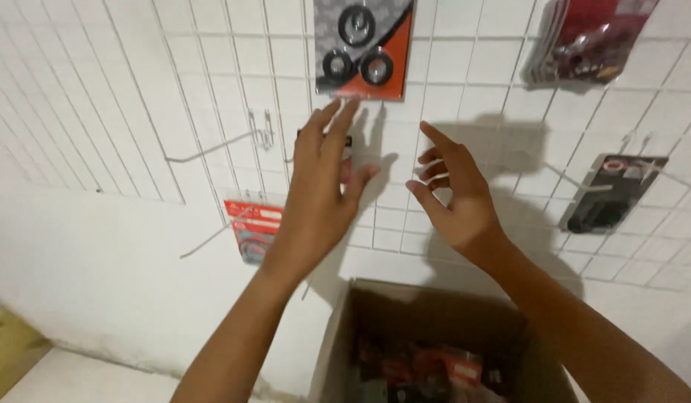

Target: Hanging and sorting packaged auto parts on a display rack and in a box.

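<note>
My left hand [324, 179] is raised against a white wire grid wall [173, 89], fingers spread, fingertips just below a hanging blister pack [364, 48] of black rubber rings on a grey and orange card. A small dark and red packet [347, 153] shows behind the left fingers; whether the hand grips it I cannot tell. My right hand [453, 194] is up beside it, fingers apart and curled, holding nothing.
Bare wire hooks [233, 142] stick out of the grid at left. More packets hang there: a red one [252, 227] low left, a dark one [610, 194] at right, a bagged one [584, 41] top right. An open cardboard box [345, 328] of packets stands below.
</note>
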